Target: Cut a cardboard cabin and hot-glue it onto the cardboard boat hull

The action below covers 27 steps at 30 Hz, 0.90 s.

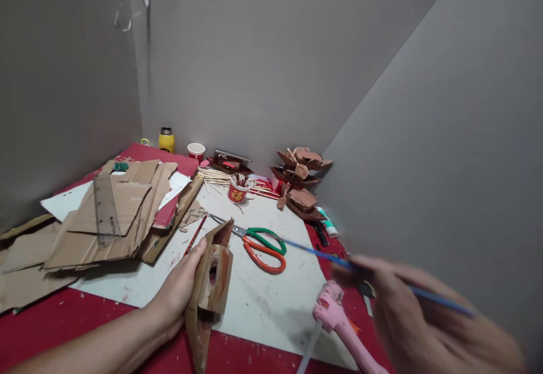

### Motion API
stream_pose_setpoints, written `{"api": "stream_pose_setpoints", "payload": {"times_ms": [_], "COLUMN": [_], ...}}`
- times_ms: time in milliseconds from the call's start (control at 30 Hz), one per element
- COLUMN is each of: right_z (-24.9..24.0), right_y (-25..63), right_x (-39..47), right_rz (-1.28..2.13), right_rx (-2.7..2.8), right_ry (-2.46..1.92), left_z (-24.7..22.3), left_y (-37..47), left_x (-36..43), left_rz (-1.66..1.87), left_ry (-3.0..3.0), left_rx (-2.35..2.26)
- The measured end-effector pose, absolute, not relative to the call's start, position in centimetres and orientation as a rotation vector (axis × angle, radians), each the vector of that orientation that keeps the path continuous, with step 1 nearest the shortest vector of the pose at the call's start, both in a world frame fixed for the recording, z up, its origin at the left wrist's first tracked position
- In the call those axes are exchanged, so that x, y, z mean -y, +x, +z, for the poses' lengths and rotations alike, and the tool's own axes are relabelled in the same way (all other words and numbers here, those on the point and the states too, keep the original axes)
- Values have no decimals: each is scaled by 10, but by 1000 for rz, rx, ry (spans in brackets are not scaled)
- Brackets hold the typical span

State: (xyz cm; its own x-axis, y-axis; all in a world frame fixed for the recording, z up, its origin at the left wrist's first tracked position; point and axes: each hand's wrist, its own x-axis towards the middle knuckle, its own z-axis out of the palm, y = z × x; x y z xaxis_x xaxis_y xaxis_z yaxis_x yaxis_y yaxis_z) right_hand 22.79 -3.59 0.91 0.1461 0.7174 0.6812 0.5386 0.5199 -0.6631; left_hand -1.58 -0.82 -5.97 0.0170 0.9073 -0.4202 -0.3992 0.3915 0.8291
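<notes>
My left hand [182, 289] grips a small cardboard boat [218, 278], turned on its side with its cabin facing right; part of it is painted brown. To the right, my right hand [428, 317] is blurred by motion and closed around a thin blue stick [318, 252], which looks like a paintbrush; its tip points left, apart from the boat. Scissors [265, 252] with one green and one orange handle lie on the white sheet [271, 312] just beyond the boat. A pink glue gun [335, 312] with a glue stick is near my right hand.
Cardboard pieces [131, 215] are heaped at the left under a clear ruler [106, 210]. Several brown model boats [303, 198] stand at the back right. A paper cup [238, 188], thin wooden sticks [216, 177], a yellow bottle [167, 141] and a white-green tube [328, 222] are also there.
</notes>
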Motion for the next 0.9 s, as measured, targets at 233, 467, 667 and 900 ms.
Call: {"api": "stream_pose_setpoints", "payload": {"times_ms": [233, 467, 667, 900], "right_z": [34, 3, -13, -6], "right_y": [209, 192, 180, 196], "right_x": [-97, -196, -208, -208], "right_rz": [327, 502, 788, 774], "right_rx": [1755, 2002, 2023, 1706], "right_ry": [-1177, -1315, -1420, -1380], "left_z": [-57, -56, -59, -58], "left_y": [-17, -18, -19, -18], "left_x": [6, 2, 0, 0], "left_rz": [1096, 1063, 1024, 1017], "left_ry": [337, 273, 232, 220], "left_rx": [-989, -976, -936, -956]}}
